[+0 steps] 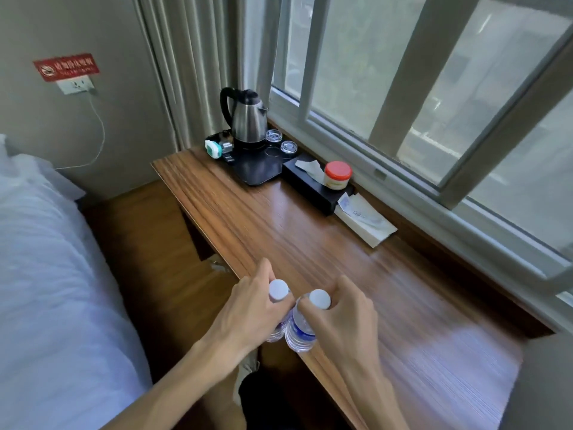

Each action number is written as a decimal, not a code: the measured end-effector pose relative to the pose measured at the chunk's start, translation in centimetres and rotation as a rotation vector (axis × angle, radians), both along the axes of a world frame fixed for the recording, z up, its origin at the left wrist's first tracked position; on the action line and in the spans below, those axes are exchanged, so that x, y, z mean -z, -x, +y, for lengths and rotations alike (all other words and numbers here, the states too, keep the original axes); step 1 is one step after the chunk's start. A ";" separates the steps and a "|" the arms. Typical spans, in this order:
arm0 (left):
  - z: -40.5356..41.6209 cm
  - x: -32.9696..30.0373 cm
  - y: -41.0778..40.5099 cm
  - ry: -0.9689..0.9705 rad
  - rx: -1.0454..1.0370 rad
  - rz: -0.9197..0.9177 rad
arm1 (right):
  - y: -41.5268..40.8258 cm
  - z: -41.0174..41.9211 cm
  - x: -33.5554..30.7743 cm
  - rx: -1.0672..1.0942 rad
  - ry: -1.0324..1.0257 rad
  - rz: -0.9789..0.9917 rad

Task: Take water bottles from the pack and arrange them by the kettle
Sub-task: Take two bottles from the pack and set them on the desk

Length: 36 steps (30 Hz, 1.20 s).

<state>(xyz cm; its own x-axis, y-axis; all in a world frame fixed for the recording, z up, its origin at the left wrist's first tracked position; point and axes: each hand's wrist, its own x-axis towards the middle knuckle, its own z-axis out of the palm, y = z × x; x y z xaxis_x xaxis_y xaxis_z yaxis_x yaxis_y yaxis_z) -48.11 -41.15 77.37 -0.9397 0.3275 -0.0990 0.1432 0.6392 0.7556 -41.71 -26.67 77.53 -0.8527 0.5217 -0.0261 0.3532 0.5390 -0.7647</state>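
The left hand (248, 308) has its grip closed around the neck of one water bottle (277, 332), fingers curled just under its white cap (278, 289). The right hand (347, 318) grips a second water bottle (299, 332) the same way, below its white cap (320, 299). Both bottles hang upright from the hands, side by side and touching, over the near edge of the wooden bench (325, 243). The second bottle shows a blue label on clear ribbed plastic; the first is mostly hidden behind the left hand.

Well apart from the bottles, at the far end of the bench, a steel kettle (248, 121) with a black handle stands on a black tray (260, 172). Two glass ashtrays (288, 147) sit on the tray beside it. Just beside the tray lies a black tissue box (313, 187) with a red-lidded jar (337, 175) on top, under the window (434, 88). A bed (46, 259) with white linen lies to the left.
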 end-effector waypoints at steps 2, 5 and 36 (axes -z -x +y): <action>-0.2 0.3 3.0 -0.012 0.019 -0.008 | 2.8 -0.3 0.4 0.016 -0.009 0.000; -0.2 0.8 7.5 -0.033 0.053 -0.019 | 7.0 -0.3 1.1 0.042 -0.006 0.014; 4.3 3.6 39.0 0.095 0.373 -0.009 | 33.9 -0.6 3.6 0.575 0.119 -0.098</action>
